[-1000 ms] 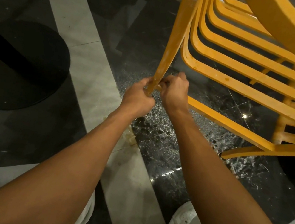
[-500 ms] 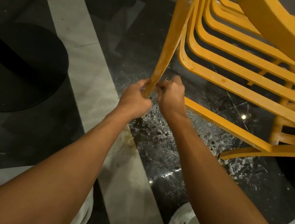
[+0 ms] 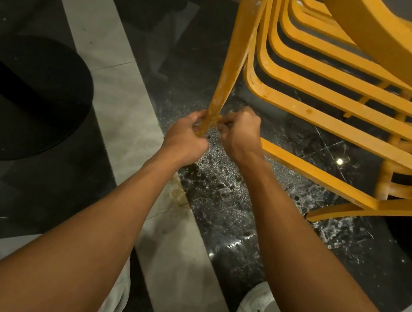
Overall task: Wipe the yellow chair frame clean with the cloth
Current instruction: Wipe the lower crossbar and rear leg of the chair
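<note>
Both hands close on the lower end of one leg (image 3: pixel 233 59) of the yellow chair frame (image 3: pixel 343 119). The left hand (image 3: pixel 186 137) has its fingers curled round the leg from the left side, and the right hand (image 3: pixel 239 131) pinches the same place from the right side with bent fingers, so the two hands are almost touching each other. If a cloth is inside the fingers, it cannot be seen. The leg goes up from the hands to the top edge of the view and has pale dusty marks on its surface. To the right of it, the curved yellow bars of the frame lie one behind the other, raised over the floor (image 3: pixel 219 199). Under the hands the floor is dark polished stone with many white spots, and a light grey stripe (image 3: pixel 117 90) crosses it. A black round base (image 3: pixel 25 96) is on the left, well apart from the chair. Two white shoes (image 3: pixel 252 309) are near the bottom edge.
</note>
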Motion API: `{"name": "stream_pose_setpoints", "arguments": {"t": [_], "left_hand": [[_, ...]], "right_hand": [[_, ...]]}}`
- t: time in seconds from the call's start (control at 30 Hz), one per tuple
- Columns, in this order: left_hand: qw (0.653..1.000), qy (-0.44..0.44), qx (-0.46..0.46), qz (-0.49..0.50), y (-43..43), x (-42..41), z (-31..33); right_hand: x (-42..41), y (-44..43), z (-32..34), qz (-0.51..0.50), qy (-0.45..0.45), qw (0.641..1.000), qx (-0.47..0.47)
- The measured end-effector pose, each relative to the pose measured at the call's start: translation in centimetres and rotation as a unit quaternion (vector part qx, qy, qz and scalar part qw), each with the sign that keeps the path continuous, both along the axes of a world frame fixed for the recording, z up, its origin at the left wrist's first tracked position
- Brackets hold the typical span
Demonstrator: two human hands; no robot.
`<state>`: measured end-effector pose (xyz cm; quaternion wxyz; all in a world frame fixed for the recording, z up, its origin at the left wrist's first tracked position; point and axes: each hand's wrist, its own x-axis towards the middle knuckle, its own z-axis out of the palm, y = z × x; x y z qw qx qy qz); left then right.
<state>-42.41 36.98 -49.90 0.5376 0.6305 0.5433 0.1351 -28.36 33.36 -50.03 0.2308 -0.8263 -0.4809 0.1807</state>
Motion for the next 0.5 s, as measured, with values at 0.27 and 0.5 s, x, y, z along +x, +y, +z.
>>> {"name": "stream_pose_setpoints", "arguments": {"t": [0.27,0.5], "left_hand": [[1.000,0.000,-0.003,0.003,-0.1,-0.1,-0.1],[1.000,-0.002,0.000,0.004,-0.3,-0.1,0.0]], "right_hand": [[-1.1,0.5,-0.9,-0.033,0.044,0.998,0.025],[0.9,1.3,-0.6,-0.127,0.070,0.989,0.034]]}}
